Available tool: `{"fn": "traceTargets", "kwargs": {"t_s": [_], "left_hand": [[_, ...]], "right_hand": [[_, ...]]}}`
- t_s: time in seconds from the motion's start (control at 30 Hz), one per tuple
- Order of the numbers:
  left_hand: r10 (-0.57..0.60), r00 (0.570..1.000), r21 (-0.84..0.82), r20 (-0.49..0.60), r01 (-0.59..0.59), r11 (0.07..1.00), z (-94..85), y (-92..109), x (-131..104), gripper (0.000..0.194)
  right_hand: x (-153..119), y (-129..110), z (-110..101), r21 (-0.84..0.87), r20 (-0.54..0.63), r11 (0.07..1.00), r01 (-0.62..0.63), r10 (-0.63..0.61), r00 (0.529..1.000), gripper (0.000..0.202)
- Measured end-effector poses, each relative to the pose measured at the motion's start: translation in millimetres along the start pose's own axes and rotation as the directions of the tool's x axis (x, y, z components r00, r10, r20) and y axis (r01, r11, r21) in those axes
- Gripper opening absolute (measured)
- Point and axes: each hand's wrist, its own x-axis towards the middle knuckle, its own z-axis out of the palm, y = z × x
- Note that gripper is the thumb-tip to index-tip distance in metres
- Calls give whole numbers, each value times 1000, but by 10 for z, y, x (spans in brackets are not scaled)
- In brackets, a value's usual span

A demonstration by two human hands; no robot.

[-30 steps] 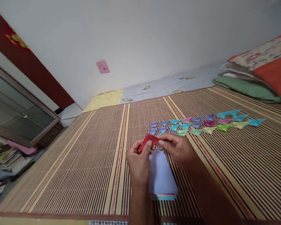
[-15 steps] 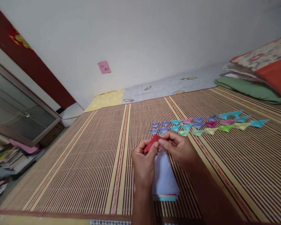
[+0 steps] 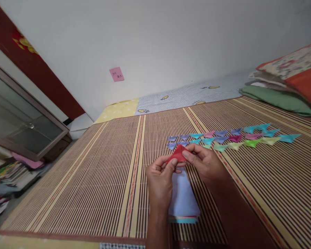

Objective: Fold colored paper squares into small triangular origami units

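A red piece of folded paper (image 3: 179, 154), roughly triangular with its point up, is held between both hands above the mat. My left hand (image 3: 160, 176) pinches its lower left corner between thumb and fingers. On the other side, the thumb and fingertips of my right hand (image 3: 203, 160) close on its right edge. Beneath the hands lies a stack of paper sheets (image 3: 184, 197), pale blue on top with other colours along the near edge. Just beyond, several small folded paper shapes (image 3: 235, 138) in blue, pink, green and yellow stand in rows.
The striped mat (image 3: 114, 173) covers the bed. Folded bedding and a pillow (image 3: 287, 83) are piled at the far right. A pink note (image 3: 116, 74) is stuck on the wall. On the left stand a glass-fronted cabinet (image 3: 28, 121) and a stack of books (image 3: 11, 173).
The red paper has turned and spread, showing a wider triangular face. My right hand has shifted slightly right, and the view has moved a little.
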Motion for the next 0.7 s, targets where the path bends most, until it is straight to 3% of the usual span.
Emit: {"fn": "traceTargets", "kwargs": {"t_s": [0.1, 0.23, 0.4, 0.57, 0.7], "left_hand": [[18, 1000, 4, 3, -18, 1000, -10, 11, -2, 18], [71, 997, 26, 4, -71, 997, -31, 22, -15, 38], [118, 993, 115, 28, -121, 986, -31, 6, -25, 9], [135, 991, 137, 10, -135, 981, -24, -10, -25, 7], [130, 991, 138, -7, -128, 982, -25, -16, -37, 17]], "right_hand": [[4, 11, -12, 8, 1, 1000, 4, -4, 1000, 20], [17, 17, -46, 31, -14, 1000, -1, 1, 1000, 22], [13, 5, -37, 69, -12, 997, -18, 18, 1000, 23], [6, -12, -5, 80, -15, 997, -14, 15, 1000, 21], [5, -28, 8, 81, -11, 996, -20, 21, 1000, 21]]}}
